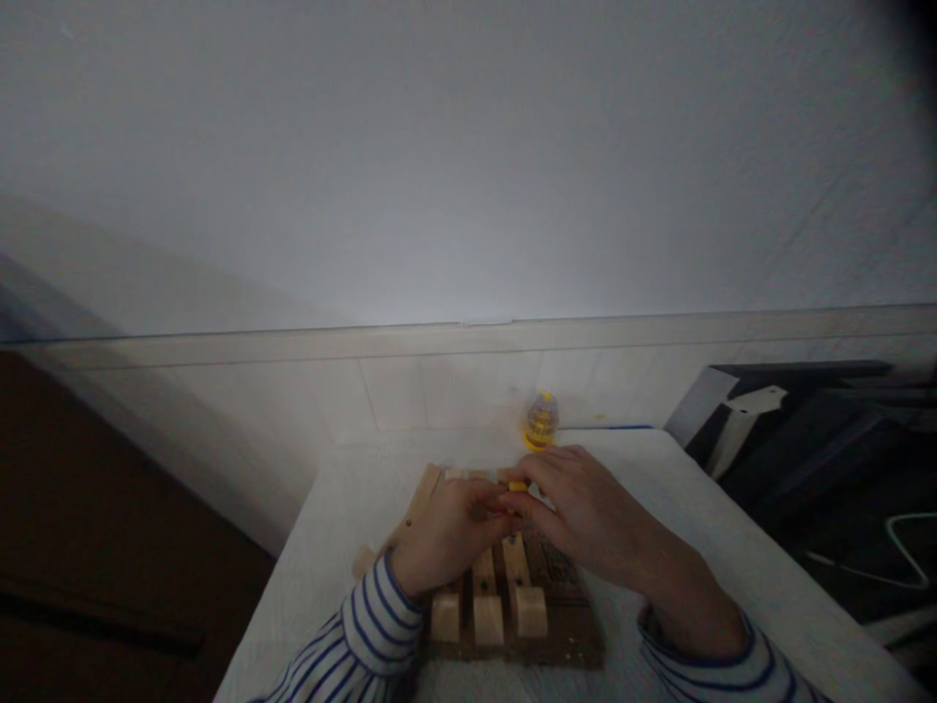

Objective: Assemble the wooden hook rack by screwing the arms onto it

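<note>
My left hand (448,532) and my right hand (586,513) meet over a wooden slatted piece (489,610) that lies on a brown board (563,635) on the white table (344,527). Both hands are closed, fingertips pinched together around a small yellow thing (518,485) between them. What the yellow thing is I cannot make out. Striped sleeves cover both forearms. A small yellow and clear container (541,422) stands just beyond the hands at the table's far edge.
A white wall rises behind the table. Dark furniture or equipment (812,449) stands to the right. To the left lies a dark brown floor or surface (109,547). The light is dim.
</note>
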